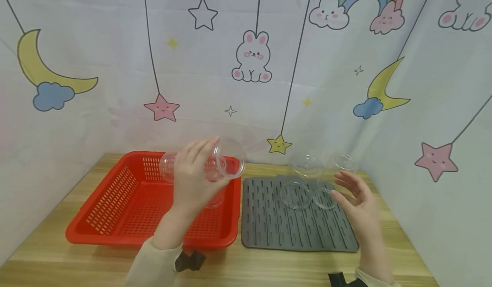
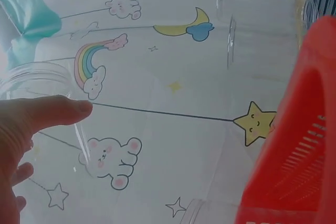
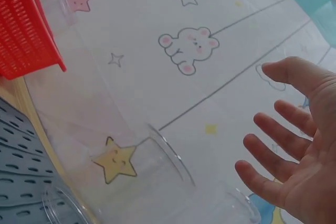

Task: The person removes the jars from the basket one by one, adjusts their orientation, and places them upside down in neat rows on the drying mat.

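Note:
My left hand (image 1: 194, 178) grips a clear plastic jar (image 1: 233, 161) above the red basket, with the jar's round end facing right. In the left wrist view the thumb lies along the side of this jar (image 2: 44, 80). More clear plastic shows behind and below the hand at the basket; how many pieces is hard to tell. My right hand (image 1: 357, 197) holds nothing, its fingers spread and loosely bent. It is beside a smaller clear jar (image 1: 324, 199) on the grey mat, and whether they touch cannot be told. A larger clear jar (image 1: 296, 195) stands to its left.
The red perforated basket (image 1: 101, 231) stands on the left of the wooden table (image 1: 276, 270). The grey slotted mat (image 1: 265, 235) lies right of it. A white printed cloth (image 1: 230, 86) rises behind and at both sides.

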The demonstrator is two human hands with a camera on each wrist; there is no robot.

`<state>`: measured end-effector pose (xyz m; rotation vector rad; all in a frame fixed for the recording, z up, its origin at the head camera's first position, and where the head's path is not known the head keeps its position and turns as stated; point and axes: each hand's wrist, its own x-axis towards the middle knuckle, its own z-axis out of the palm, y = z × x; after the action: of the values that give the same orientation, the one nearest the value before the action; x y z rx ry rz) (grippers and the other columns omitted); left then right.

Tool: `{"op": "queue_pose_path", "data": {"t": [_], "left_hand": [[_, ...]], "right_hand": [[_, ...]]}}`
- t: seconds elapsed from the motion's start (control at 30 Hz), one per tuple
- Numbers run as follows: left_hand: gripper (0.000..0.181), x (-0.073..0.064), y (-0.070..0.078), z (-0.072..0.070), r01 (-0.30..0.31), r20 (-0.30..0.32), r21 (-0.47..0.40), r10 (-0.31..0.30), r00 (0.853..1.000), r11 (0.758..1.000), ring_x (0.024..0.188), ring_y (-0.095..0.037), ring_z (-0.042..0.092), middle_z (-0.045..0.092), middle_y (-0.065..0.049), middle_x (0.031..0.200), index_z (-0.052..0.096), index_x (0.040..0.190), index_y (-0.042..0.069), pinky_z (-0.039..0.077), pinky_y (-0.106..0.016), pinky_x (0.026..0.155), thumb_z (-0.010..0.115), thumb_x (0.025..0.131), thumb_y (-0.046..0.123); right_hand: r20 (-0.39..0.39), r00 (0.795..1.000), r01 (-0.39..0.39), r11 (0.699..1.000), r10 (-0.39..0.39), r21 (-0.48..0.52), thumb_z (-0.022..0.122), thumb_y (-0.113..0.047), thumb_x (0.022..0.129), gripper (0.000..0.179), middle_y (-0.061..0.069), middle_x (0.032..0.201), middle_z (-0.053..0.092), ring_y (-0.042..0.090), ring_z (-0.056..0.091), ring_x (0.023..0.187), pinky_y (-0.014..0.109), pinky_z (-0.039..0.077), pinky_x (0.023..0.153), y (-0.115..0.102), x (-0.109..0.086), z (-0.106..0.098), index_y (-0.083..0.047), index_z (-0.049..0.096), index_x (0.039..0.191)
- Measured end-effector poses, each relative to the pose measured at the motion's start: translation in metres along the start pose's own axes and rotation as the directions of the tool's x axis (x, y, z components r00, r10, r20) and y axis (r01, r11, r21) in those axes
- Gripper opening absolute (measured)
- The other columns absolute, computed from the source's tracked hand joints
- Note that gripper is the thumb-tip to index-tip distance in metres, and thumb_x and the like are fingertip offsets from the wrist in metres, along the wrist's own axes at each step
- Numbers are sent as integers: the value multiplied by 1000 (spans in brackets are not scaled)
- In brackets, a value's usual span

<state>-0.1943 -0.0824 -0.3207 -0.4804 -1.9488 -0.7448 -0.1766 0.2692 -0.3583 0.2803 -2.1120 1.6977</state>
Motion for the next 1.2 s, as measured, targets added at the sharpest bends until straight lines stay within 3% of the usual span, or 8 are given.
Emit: {"op": "queue_pose_path", "data": {"t": [0.1,0.17,0.3,0.57,0.8,1.07,1.2], "left_hand": [[73,-4,8,9,-107,-41,65,110,993,992,115,-34,54,65,-13,124,61,127,7,43,-54,96,91,61,17],[69,-7,14,14,-144,-51,100,149,987,985,115,-33,55,66,-12,123,62,126,7,43,-52,95,90,63,18],[64,-13,22,24,-194,-43,169,204,978,966,115,-32,56,66,-10,124,62,127,10,43,-51,96,86,68,14],[67,-24,36,45,-277,-21,238,291,957,931,116,-30,56,66,-5,123,63,125,15,45,-51,98,87,63,10],[65,-35,46,57,-353,45,338,360,932,872,118,-24,55,64,2,125,63,125,21,44,-47,101,85,66,12],[64,-44,48,64,-369,107,301,353,929,879,121,-24,53,62,2,128,61,129,22,42,-48,105,81,70,5],[60,-47,51,65,-381,130,298,358,925,875,121,-24,52,62,2,130,61,130,22,40,-47,107,77,75,6]], "right_hand": [[27,998,49,996,-51,73,64,14,85,52,-13,123,61,3,56,114,11,49,87,-3,-1,12,5,48,134],[47,996,71,992,-77,106,63,17,83,55,-11,126,59,5,54,117,12,50,89,-7,-2,19,4,48,134],[85,987,121,982,-134,143,62,21,79,62,-7,134,54,9,51,122,15,50,92,-14,-7,32,4,45,137],[158,950,238,951,-271,199,65,24,73,72,1,141,50,12,49,126,18,50,95,-23,-16,60,4,44,139],[231,941,217,965,-247,148,72,18,71,85,-4,146,45,8,47,130,19,50,96,-24,-21,80,6,35,146],[295,941,143,984,-168,103,76,12,74,89,21,152,35,0,42,131,21,51,95,-22,-24,90,0,32,149],[298,943,126,988,-146,86,76,10,74,84,25,150,36,-2,42,130,21,51,94,-21,-23,91,-1,35,147]]}}
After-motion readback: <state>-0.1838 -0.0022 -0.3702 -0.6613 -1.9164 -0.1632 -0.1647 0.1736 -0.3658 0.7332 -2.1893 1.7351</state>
